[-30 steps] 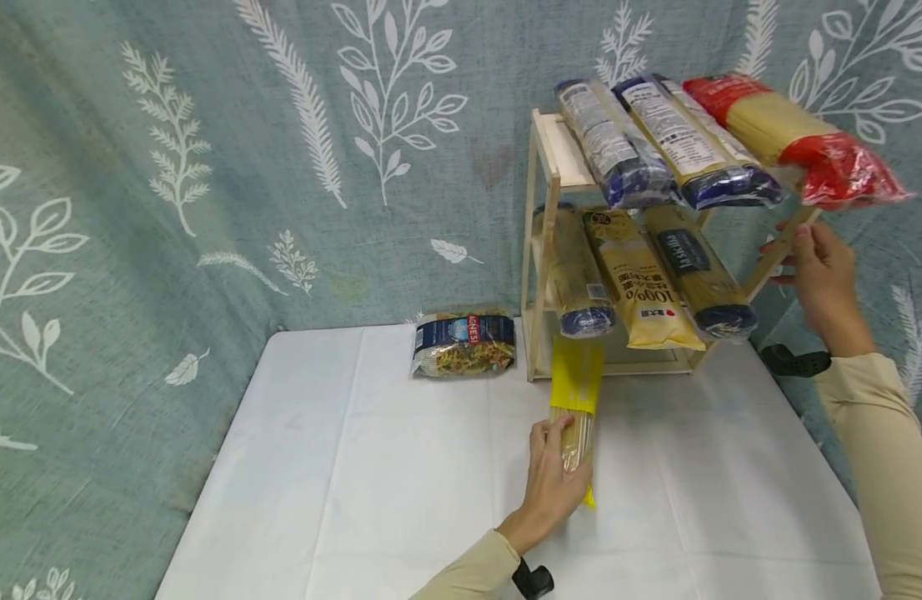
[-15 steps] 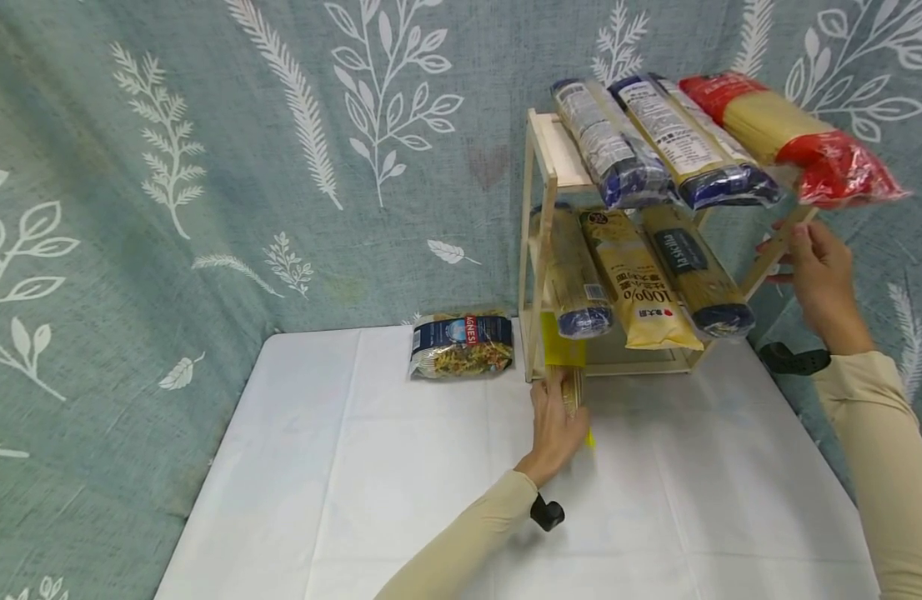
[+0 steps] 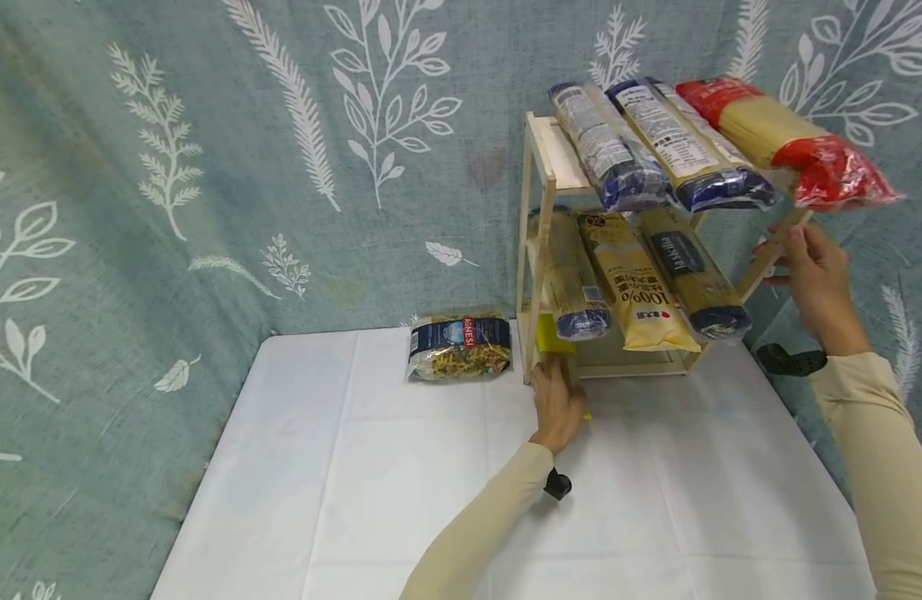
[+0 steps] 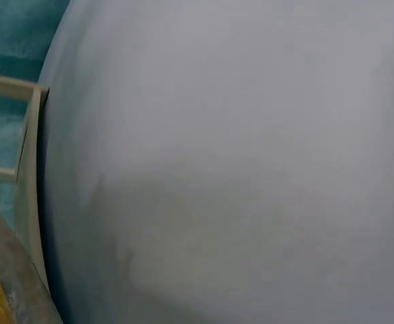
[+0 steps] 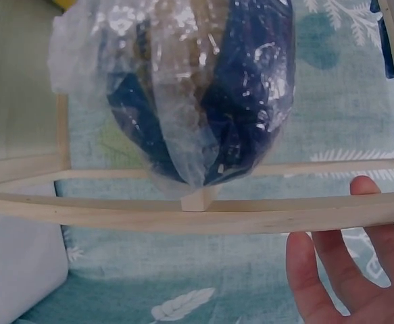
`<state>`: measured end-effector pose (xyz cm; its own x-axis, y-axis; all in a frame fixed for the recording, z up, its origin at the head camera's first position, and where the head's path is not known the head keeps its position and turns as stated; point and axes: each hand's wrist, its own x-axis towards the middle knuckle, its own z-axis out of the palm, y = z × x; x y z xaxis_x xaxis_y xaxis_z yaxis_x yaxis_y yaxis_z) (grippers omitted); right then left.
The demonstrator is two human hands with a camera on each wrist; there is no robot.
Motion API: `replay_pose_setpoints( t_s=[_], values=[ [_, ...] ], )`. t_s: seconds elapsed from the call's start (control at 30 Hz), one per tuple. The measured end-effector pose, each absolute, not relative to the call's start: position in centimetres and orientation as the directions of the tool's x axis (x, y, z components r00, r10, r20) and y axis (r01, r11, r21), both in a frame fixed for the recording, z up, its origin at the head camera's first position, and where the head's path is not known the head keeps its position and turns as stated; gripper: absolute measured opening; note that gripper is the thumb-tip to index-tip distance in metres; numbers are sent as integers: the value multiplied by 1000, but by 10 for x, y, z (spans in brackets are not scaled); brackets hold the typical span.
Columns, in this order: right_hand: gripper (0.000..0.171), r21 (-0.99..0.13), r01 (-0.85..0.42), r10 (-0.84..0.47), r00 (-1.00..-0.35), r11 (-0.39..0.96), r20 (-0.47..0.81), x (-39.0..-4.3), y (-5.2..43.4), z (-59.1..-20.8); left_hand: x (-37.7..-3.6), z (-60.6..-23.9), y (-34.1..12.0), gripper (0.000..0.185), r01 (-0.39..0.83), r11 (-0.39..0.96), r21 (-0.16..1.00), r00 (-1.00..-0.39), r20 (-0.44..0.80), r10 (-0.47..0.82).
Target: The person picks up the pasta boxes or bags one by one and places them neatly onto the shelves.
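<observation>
In the head view my left hand (image 3: 558, 408) grips a slim yellow and clear pack of spaghetti (image 3: 554, 335). The pack's far end lies within the bottom level of the wooden rack (image 3: 562, 150), and a small yellow tip shows beside my hand. My right hand (image 3: 821, 283) holds the rack's right upright, thumb on the near side. In the right wrist view its fingers (image 5: 301, 270) curl around the wooden bar (image 5: 149, 217), below a blue-ended pasta bag (image 5: 251, 94). The left wrist view shows mostly table, with my left hand out of frame.
On the rack's middle level lie a tan pack (image 3: 577, 275), a yellow pack (image 3: 633, 283) and a la Sicilia pack (image 3: 689, 271). Two blue-ended bags (image 3: 667, 142) and a red bag (image 3: 791, 137) overhang its top. An Agnesi pasta bag (image 3: 459, 346) stands left on the white table (image 3: 401, 467).
My left hand has pushed the spaghetti pack forward, away from me, into the rack's bottom level. The right hand has kept its hold on the upright.
</observation>
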<state>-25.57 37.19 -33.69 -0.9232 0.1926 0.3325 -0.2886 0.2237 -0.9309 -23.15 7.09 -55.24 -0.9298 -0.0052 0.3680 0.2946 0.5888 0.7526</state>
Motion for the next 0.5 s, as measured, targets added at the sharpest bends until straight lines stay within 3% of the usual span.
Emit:
replay_pose_setpoints(
  t_s=[0.23, 0.5],
  values=[
    [30, -928, -289, 183, -925, 237, 334, -256, 372, -338, -244, -556, 75, 57, 315, 656, 685, -904, 428, -13],
    [32, -948, -277, 195, -932, 160, 305, -257, 375, -336, -251, -551, 83, 34, 266, 788, 556, -919, 392, 34]
  ],
)
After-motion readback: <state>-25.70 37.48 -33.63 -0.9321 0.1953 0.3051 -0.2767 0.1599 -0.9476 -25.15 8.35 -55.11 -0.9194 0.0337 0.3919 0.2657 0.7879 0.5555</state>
